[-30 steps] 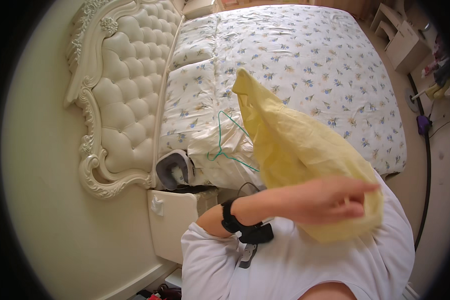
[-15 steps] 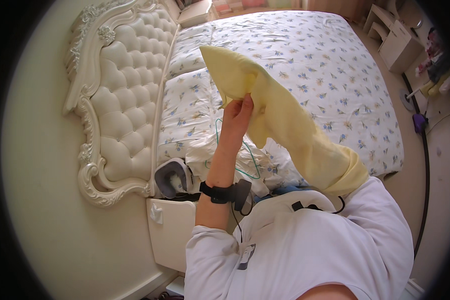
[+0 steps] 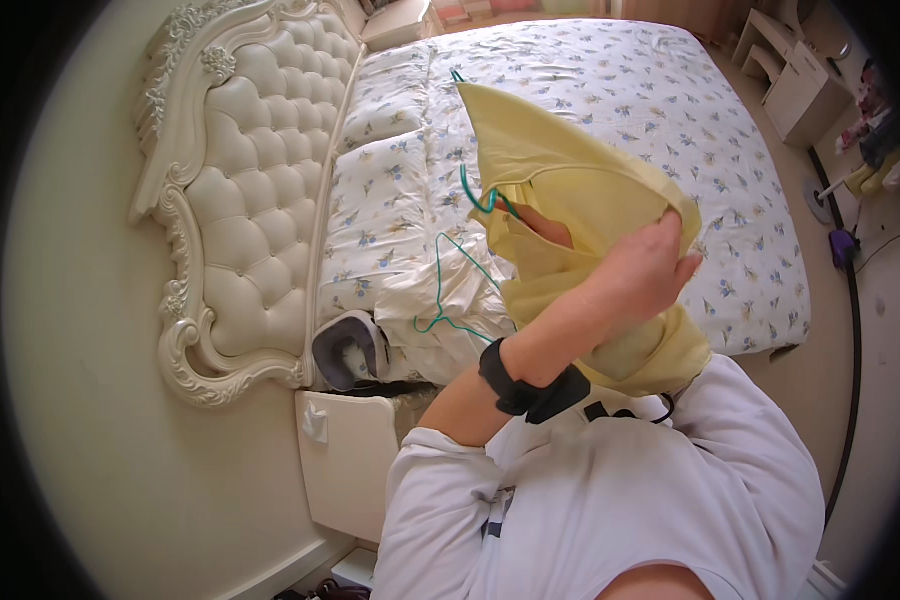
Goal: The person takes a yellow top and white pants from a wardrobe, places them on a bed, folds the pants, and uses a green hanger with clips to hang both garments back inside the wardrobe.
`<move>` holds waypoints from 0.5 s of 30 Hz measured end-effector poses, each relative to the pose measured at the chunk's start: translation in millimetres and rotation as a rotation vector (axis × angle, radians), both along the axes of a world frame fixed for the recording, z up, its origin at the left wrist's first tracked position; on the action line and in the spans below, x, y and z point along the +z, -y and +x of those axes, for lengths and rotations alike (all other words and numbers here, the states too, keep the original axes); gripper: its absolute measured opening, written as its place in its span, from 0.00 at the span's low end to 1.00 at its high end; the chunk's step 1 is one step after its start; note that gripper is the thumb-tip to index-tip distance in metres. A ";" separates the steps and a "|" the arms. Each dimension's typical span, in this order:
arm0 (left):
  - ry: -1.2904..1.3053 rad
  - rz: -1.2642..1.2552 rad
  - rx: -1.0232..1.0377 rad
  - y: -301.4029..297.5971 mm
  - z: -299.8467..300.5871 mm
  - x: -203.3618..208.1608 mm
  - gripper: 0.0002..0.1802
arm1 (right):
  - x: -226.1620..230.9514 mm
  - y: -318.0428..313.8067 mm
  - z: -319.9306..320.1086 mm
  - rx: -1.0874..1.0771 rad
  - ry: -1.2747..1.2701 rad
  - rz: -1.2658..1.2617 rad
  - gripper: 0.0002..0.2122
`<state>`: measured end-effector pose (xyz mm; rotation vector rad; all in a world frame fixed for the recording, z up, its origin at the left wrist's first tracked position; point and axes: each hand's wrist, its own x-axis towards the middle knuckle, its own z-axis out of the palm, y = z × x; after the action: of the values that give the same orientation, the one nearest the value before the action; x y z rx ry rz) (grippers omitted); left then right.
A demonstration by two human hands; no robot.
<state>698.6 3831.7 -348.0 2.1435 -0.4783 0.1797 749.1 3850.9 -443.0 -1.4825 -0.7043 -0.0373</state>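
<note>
At mid-frame, the left hand point(image 3: 646, 266) pinches the yellow top point(image 3: 610, 195); the grip of the half-hidden right hand point(image 3: 546, 229) is unclear. Uneven tugging could snag cloth on the green hanger point(image 3: 465, 183).

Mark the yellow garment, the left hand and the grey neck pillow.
Yellow garment point(image 3: 600, 190), head view: its upper cloth.
Left hand point(image 3: 646, 264), head view: back of the hand.
Grey neck pillow point(image 3: 331, 357), head view: its curved side.
</note>
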 end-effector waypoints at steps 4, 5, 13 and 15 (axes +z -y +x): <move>0.227 0.156 -0.094 -18.9 -29.1 -26.6 0.14 | 6.7 14.1 16.0 0.059 -0.115 0.112 0.13; 0.258 0.041 -0.092 -29.3 -33.2 -23.3 0.15 | 9.9 18.2 20.8 0.091 -0.160 0.149 0.14; -0.163 -0.664 0.451 -107.9 -43.1 -83.7 0.18 | 48.1 29.6 20.2 0.300 -0.135 0.338 0.18; -0.148 -0.521 0.363 -96.4 -47.2 -88.5 0.19 | 49.7 24.8 18.7 0.302 -0.117 0.377 0.18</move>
<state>651.4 3928.1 -436.5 1.6941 0.0518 0.3084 767.8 3826.1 -393.3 -1.0010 -0.7719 0.1398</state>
